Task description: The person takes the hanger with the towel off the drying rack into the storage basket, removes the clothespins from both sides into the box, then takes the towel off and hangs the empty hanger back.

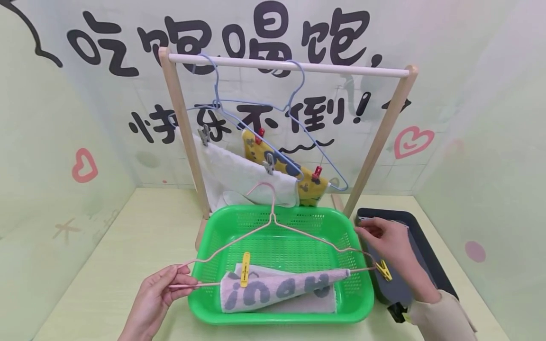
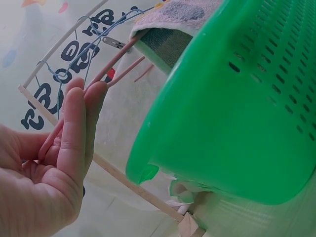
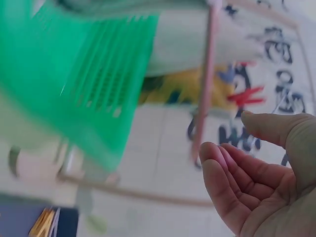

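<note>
My left hand (image 1: 159, 291) grips the left corner of a pink wire hanger (image 1: 241, 238). A pale pink towel (image 1: 273, 291) with grey lettering is folded over the hanger's bottom bar, and a yellow clothespin (image 1: 245, 269) sits on its left part. In the left wrist view the fingers (image 2: 74, 123) curl around the hanger wire. Close to the hanger's right end is my right hand (image 1: 390, 244), its thumb and fingers apart with nothing between them in the right wrist view. Under the towel stands a green basket (image 1: 281, 318).
Behind the basket, a wooden rack (image 1: 379, 142) carries two blue hangers (image 1: 317, 142), with a white towel (image 1: 251, 170) and a yellow towel (image 1: 309, 192) clipped on. At right lies a dark tray (image 1: 431, 255); a yellow clothespin (image 1: 383, 270) shows over it.
</note>
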Demonstrator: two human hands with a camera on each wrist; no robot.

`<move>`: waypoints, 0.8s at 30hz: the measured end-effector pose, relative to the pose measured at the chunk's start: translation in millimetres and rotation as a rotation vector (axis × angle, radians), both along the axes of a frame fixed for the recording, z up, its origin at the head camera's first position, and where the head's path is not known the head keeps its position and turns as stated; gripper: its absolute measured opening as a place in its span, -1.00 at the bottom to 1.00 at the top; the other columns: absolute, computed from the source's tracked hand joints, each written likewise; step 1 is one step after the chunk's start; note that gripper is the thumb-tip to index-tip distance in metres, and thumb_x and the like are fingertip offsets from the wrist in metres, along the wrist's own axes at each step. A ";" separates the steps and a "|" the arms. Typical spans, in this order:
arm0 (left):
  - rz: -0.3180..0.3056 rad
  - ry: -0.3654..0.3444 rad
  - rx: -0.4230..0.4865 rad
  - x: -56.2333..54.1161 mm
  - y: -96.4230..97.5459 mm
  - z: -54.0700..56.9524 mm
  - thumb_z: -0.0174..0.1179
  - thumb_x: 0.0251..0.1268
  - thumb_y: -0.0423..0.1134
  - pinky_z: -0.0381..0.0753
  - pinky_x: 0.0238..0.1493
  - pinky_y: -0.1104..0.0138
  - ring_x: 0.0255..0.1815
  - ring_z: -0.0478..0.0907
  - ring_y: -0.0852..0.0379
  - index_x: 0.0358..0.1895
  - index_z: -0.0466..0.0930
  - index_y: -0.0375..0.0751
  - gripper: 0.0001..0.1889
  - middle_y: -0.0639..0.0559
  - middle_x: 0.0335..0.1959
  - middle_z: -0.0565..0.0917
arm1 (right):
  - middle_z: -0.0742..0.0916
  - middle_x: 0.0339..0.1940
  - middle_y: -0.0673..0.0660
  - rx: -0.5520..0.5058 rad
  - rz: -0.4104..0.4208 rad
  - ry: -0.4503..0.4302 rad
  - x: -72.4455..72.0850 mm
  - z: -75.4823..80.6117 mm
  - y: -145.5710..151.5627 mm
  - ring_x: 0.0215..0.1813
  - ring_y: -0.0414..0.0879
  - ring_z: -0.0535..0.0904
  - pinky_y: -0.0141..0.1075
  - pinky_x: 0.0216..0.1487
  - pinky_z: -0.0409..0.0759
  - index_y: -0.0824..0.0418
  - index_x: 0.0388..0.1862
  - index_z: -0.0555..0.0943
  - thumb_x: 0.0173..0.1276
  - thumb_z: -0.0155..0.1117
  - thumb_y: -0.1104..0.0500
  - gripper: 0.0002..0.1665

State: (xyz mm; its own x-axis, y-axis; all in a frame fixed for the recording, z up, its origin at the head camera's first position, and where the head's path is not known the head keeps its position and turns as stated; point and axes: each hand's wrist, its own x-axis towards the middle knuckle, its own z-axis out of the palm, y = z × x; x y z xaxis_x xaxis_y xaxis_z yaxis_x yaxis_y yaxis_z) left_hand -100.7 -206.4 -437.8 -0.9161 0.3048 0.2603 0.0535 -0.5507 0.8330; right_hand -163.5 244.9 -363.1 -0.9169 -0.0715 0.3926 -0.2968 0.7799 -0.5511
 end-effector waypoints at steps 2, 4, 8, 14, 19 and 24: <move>0.007 -0.008 -0.006 0.2 0.3 0.3 -0.45 0.55 -0.43 0.64 -0.11 0.29 -0.17 0.68 0.03 -0.08 0.60 -0.30 -0.52 -0.12 -0.26 0.72 | 0.71 -0.49 0.07 -0.019 0.038 -0.001 1.3 1.8 -10.9 -0.49 -0.20 0.58 -0.44 -0.51 0.57 0.31 -0.33 0.68 0.13 0.41 0.29 -0.87; 0.014 -0.017 -0.011 0.4 0.5 0.6 -0.44 0.55 -0.42 0.64 -0.11 0.30 -0.18 0.68 0.04 -0.08 0.61 -0.29 -0.52 -0.11 -0.26 0.73 | 0.71 -0.50 0.06 -0.036 0.073 -0.008 1.8 2.3 -21.5 -0.50 -0.21 0.58 -0.44 -0.51 0.57 0.31 -0.34 0.68 0.13 0.40 0.30 -0.88; 0.021 -0.021 -0.012 0.8 0.6 1.1 -0.43 0.55 -0.42 0.64 -0.12 0.30 -0.18 0.68 0.04 -0.09 0.61 -0.29 -0.53 -0.11 -0.27 0.73 | 0.70 -0.52 0.02 -0.064 0.164 -0.030 1.1 2.1 -42.9 -0.50 -0.24 0.58 -0.44 -0.50 0.59 0.31 -0.34 0.68 0.12 0.41 0.30 -0.88; 0.027 -0.023 -0.017 1.3 0.7 1.6 -0.43 0.55 -0.42 0.64 -0.12 0.31 -0.18 0.68 0.04 -0.09 0.61 -0.28 -0.53 -0.10 -0.27 0.73 | 0.69 -0.50 0.01 -0.123 0.317 -0.077 0.6 3.5 -77.6 -0.48 -0.25 0.58 -0.43 -0.46 0.62 0.31 -0.33 0.67 0.15 0.40 0.28 -0.87; 0.032 -0.030 -0.027 2.0 0.9 2.2 -0.42 0.55 -0.41 0.65 -0.12 0.31 -0.19 0.68 0.04 -0.09 0.61 -0.27 -0.53 -0.10 -0.28 0.73 | 0.69 -0.49 0.03 -0.137 0.432 -0.098 0.9 0.8 -105.2 -0.47 -0.25 0.58 -0.46 -0.43 0.63 0.32 -0.31 0.67 0.18 0.38 0.27 -0.87; 0.032 -0.029 -0.026 2.1 1.4 2.5 -0.43 0.55 -0.41 0.65 -0.12 0.31 -0.19 0.68 0.04 -0.10 0.61 -0.27 -0.53 -0.10 -0.28 0.73 | 0.70 -0.48 0.04 -0.128 0.525 -0.149 2.4 -3.3 -131.7 -0.45 -0.26 0.58 -0.48 -0.40 0.62 0.32 -0.29 0.67 0.19 0.36 0.27 -0.87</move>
State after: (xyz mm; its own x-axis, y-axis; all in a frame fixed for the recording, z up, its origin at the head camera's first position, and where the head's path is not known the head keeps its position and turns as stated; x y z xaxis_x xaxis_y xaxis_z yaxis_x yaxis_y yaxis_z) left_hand -98.6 -205.1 -435.3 -0.9327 0.2812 0.2257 0.0463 -0.5272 0.8485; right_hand -161.1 113.2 -366.4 -0.8171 -0.4940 0.2972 -0.5392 0.4724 -0.6973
